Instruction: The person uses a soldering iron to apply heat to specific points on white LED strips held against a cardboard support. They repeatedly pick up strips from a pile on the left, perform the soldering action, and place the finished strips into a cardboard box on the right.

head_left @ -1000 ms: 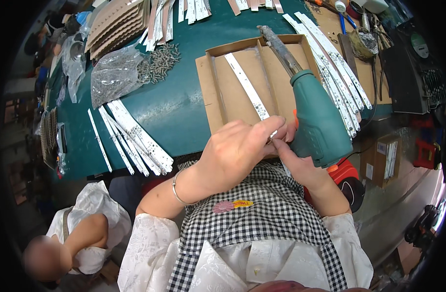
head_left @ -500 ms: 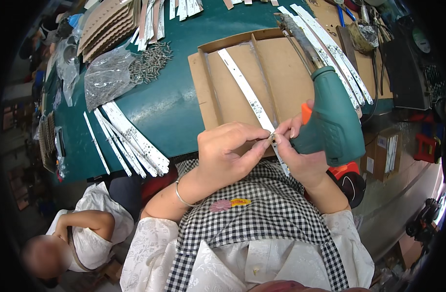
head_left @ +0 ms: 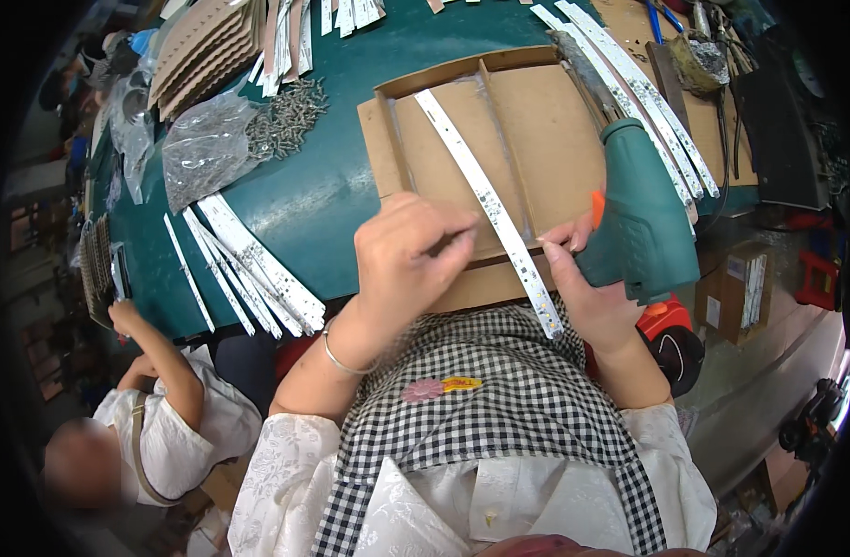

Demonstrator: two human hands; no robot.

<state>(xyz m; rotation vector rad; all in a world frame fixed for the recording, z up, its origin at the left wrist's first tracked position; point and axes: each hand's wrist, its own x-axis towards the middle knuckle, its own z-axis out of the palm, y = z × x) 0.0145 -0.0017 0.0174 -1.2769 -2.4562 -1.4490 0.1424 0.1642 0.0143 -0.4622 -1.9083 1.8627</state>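
The two hands are apart: the left hand (head_left: 411, 249), fingers curled, hovers left of a slim white strip (head_left: 485, 198), and whether it pinches anything I cannot tell; the right hand (head_left: 592, 302) grips a green tool (head_left: 650, 223) on the right. The strip lies slantwise over a cardboard tray (head_left: 557, 107) on the table (head_left: 337, 218), its near end past the near rim.

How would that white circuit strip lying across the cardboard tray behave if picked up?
The white circuit strip would probably feel light, being so narrow and thin. It seems fairly stiff: its near end juts past the cardboard tray without visible droop. Small parts dotted along its face may be fragile if knocked.
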